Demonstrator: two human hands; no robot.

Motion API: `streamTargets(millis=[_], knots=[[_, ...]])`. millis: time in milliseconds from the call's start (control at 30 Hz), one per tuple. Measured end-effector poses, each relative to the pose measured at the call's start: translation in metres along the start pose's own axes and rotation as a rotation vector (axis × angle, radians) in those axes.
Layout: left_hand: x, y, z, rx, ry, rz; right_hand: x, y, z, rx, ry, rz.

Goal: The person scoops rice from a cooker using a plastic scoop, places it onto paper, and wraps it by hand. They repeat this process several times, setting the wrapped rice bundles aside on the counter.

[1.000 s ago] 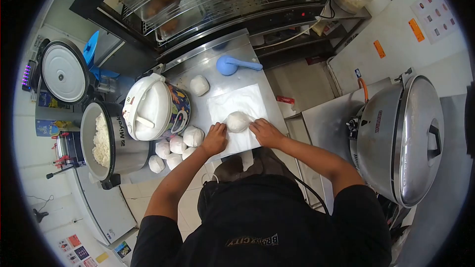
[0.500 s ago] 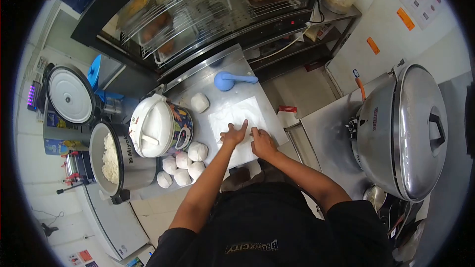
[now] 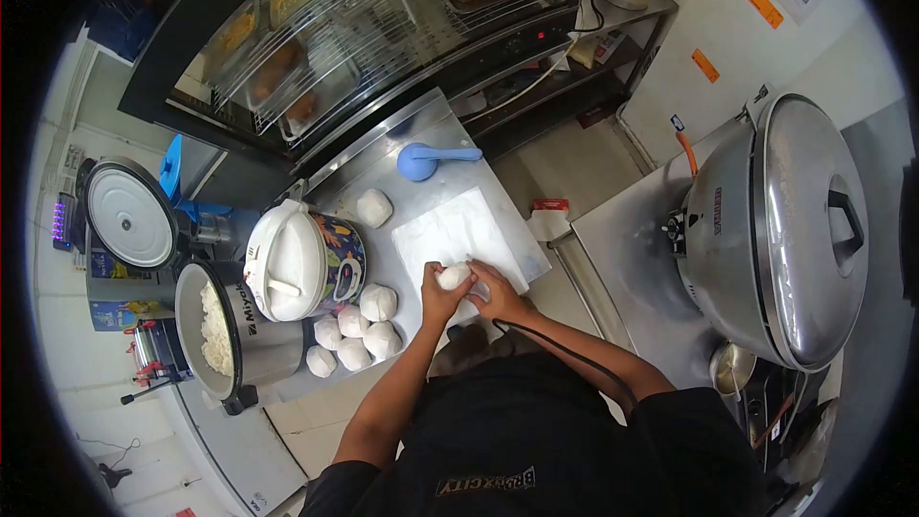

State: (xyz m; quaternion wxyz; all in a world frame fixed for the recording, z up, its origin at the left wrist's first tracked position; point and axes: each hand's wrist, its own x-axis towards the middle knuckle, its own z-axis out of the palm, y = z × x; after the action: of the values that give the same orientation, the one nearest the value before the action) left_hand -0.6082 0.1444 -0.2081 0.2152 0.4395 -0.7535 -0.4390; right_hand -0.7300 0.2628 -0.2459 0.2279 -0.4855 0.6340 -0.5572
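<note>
Over the near edge of the white paper sheets (image 3: 450,230), my left hand (image 3: 442,295) has its fingers closed on a white wrapped ball (image 3: 454,276). My right hand (image 3: 496,291) is at the ball's right side, with its fingertips pressed together near it. One wrapped ball (image 3: 374,208) lies apart, left of the sheets. Several more wrapped balls (image 3: 352,322) are grouped beside the white-lidded rice cooker (image 3: 287,258). A blue scoop (image 3: 418,162) rests beyond the paper on the steel table (image 3: 383,258).
An open pot of rice (image 3: 216,335) stands left. The glass food warmer (image 3: 383,29) is beyond the table. A large lidded steel cooker (image 3: 804,230) stands right, with a small metal pan (image 3: 731,368) below it.
My hands have gone from spread over the paper to closed around a wrapped ball. The view has shifted slightly, and a dark cord now crosses my right forearm.
</note>
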Motion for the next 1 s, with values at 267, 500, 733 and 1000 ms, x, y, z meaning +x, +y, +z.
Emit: streamTargets(millis=[267,500,733,1000], knots=[[0.003,0.021,-0.028,-0.351,-0.149,-0.172,0.011,-0.019,0.002,0.388,-0.139,0.232],[0.009,0.020,-0.036,-0.246,-0.227,-0.308,0.022,-0.019,-0.003,0.538,-0.314,0.470],[0.004,0.016,-0.023,-0.354,-0.036,-0.542,0.045,-0.029,0.015,0.378,-0.023,0.799],[-0.008,0.047,-0.026,0.016,-0.026,-0.339,0.060,-0.076,0.024,0.622,-0.152,0.600]])
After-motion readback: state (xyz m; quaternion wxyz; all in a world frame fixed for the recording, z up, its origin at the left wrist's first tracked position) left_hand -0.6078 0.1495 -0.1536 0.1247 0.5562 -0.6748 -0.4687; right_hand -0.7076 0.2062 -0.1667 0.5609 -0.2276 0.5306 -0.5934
